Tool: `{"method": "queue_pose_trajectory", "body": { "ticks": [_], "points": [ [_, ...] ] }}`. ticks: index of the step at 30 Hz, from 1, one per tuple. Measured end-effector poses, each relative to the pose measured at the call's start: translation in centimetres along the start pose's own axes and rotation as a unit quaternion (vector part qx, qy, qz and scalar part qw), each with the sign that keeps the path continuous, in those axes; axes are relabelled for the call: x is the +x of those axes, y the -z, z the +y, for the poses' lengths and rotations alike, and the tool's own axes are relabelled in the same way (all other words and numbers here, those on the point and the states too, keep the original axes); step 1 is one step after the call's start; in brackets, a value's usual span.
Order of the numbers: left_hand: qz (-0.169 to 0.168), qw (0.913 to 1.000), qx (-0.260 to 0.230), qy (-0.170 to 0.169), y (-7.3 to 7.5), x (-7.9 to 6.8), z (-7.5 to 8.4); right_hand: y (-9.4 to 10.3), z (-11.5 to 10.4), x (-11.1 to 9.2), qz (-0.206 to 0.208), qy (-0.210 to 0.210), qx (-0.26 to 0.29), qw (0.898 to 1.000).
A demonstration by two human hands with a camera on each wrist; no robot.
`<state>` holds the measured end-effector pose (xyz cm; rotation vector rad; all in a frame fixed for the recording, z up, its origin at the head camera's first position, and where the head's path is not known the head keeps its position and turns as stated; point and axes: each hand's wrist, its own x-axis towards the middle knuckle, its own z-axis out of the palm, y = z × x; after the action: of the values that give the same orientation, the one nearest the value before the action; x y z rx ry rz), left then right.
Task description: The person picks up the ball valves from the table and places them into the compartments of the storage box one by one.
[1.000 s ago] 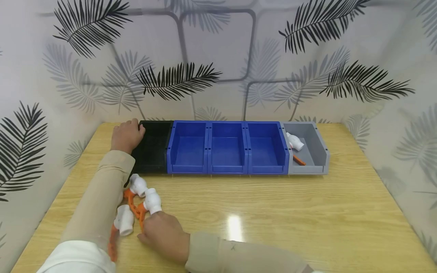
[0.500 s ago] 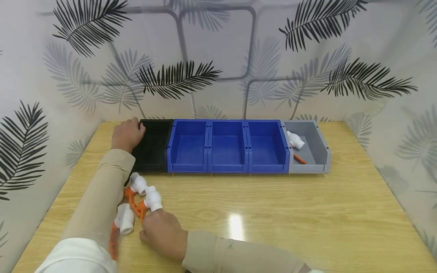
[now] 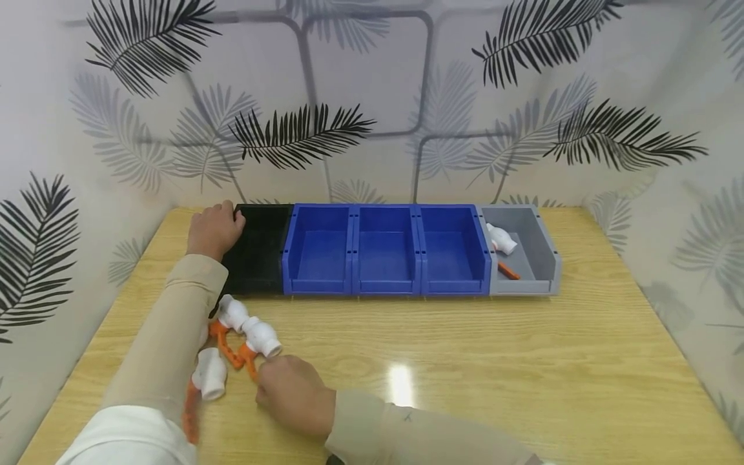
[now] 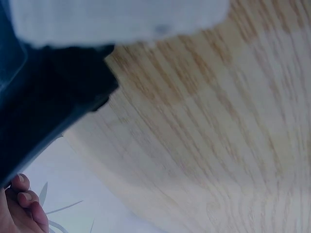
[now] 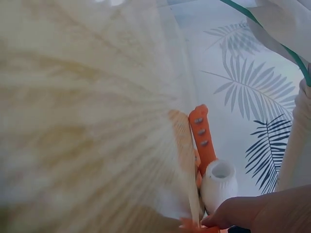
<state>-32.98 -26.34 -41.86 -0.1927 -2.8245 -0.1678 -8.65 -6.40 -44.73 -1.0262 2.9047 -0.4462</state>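
My left hand (image 3: 215, 229) grips the left wall of the black bin (image 3: 258, 252) at the row's left end. In the left wrist view its curled fingers (image 4: 30, 199) show below the dark bin edge. On the table, my right hand (image 3: 296, 395) pinches the orange handle of a white plastic ball valve (image 3: 263, 337). That valve's body meets a second ball valve (image 3: 234, 313) just in front of the black bin. A third ball valve (image 3: 210, 374) lies beside my left sleeve. Behind the sleeve, another white piece is mostly hidden.
Three blue bins (image 3: 383, 287) stand side by side, right of the black one. A grey bin (image 3: 526, 288) ends the row and holds a white valve (image 3: 501, 239) with an orange handle. A leaf-patterned wall covering (image 3: 372, 84) rises behind the wooden table (image 3: 465, 361).
My right hand has shifted slightly right, and the pinched ball valve has turned so its lower end points further right. The left hand stays on the black bin.
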Motion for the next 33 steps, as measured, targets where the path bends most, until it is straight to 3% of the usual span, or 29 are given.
{"method": "queue_pose_trajectory", "body": {
  "ticks": [7,14,33],
  "points": [
    [0.003,1.0000,-0.002,-0.002,-0.1,-0.1,-0.2,0.0,1.5,-0.4,0.057,0.037,-0.045,0.997],
    [-0.003,1.0000,-0.001,-0.003,0.2,-0.1,0.0,-0.2,1.9,-0.2,0.076,0.060,-0.044,0.994],
    [0.000,1.0000,0.000,0.000,-0.3,0.1,-0.2,0.4,3.1,0.1,0.059,0.042,-0.053,0.996]
  ]
}}
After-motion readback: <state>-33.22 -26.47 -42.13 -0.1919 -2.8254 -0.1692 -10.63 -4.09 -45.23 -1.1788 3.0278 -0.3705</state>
